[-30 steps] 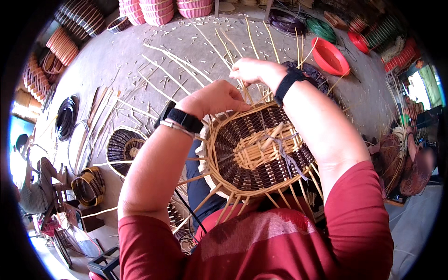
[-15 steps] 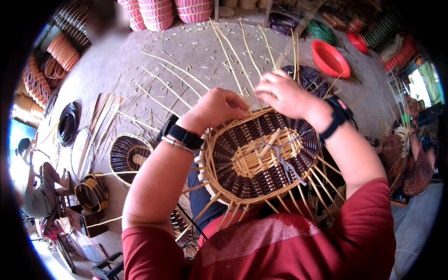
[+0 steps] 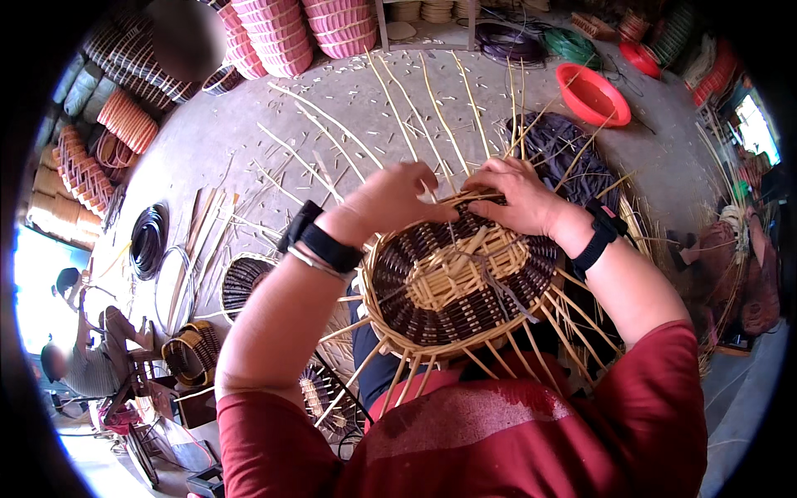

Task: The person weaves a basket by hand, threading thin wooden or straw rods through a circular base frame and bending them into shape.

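Oval wicker basket [image 3: 448, 322] rests over our lap, pale stakes [image 3: 350, 383] fanning outward from it. Our right hand [image 3: 516, 197] pinches its far rim, thumb inside. Our left hand [image 3: 393, 199] curls nearby at the same rim, thumb and forefinger apart; whether any finger pinches a stake, we cannot tell. Grey strips [image 3: 503, 292] cross the base.

The left hand [image 3: 392, 199] and the right hand [image 3: 516, 196] are at the far rim of an oval woven basket [image 3: 440, 322]. Pale stakes [image 3: 359, 373] spread out around it. Beyond it is a red basin [image 3: 591, 98].
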{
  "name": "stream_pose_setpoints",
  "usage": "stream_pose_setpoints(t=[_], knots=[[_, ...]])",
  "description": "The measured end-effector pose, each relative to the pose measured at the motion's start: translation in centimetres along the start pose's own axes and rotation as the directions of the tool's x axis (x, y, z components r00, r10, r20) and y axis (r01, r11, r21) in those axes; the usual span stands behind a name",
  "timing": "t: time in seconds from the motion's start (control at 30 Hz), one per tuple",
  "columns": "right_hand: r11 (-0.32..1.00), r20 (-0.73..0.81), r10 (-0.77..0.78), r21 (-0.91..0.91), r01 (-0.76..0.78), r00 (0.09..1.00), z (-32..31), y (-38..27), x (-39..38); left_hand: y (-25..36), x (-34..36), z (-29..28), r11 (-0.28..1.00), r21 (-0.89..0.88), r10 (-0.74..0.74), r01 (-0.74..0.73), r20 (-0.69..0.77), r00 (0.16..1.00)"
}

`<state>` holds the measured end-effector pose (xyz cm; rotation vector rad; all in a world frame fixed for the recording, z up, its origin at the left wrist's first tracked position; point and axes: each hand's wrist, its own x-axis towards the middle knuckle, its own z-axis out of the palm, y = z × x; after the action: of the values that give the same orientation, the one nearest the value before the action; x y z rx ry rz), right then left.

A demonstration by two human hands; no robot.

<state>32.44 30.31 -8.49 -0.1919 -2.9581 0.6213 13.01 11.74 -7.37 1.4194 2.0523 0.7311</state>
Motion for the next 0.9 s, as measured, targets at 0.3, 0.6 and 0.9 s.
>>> stream_pose_setpoints(t=[0.3, 0.6, 0.9], knots=[[0.997, 0.334, -0.071, 0.041, 0.061, 0.94, -3.3, 1.2, 3.8, 0.7, -2.0, 5.2, 0.971, 0.193, 0.206, -0.141, -0.379, 0.902], [0.875, 0.311, -0.233, -0.346, 0.339, 0.921, -2.8, 1.3, 5.3, 0.9, -2.9, 5.1, 0.971, 0.226, 0.169, -0.084, -0.389, 0.906], [0.615, 0.267, -0.325, -0.669, 0.417, 0.907, -1.6, 0.9, 9.0, 1.4, -3.4, 5.8, 0.971, 0.235, 0.143, -0.042, -0.429, 0.892]])
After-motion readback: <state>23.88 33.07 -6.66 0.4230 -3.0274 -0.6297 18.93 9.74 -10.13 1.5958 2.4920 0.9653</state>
